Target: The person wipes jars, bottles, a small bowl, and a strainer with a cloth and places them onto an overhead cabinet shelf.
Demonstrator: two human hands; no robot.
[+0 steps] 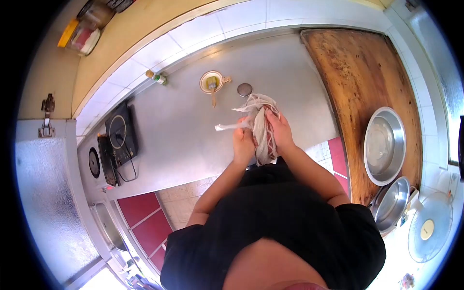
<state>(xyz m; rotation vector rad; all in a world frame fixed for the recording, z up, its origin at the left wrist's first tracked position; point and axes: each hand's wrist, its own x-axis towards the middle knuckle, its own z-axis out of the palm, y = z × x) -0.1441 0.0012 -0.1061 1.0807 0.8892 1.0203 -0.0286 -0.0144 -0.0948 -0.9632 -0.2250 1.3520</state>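
Between my two hands, at the front edge of the steel counter, is a bundle of whitish cloth strips [261, 131]. My left hand [243, 140] presses on its left side, with a thin white end sticking out past the fingers. On the other side, my right hand [281, 129] is wrapped round the bundle. Something reddish shows between the strips, too small to make out. Beyond the bundle lies a round dark lid [244, 90]. A small cup [218, 76] holding yellowish liquid and a brush [212, 90] stands to its left.
A small green bottle [158, 78] lies near the tiled wall. An induction cooker [120, 129] with a cable sits at the left. On the right, a wooden board [359, 72] bears a metal basin [384, 146]; another pan [392, 204] and a fan [430, 227] are nearer.
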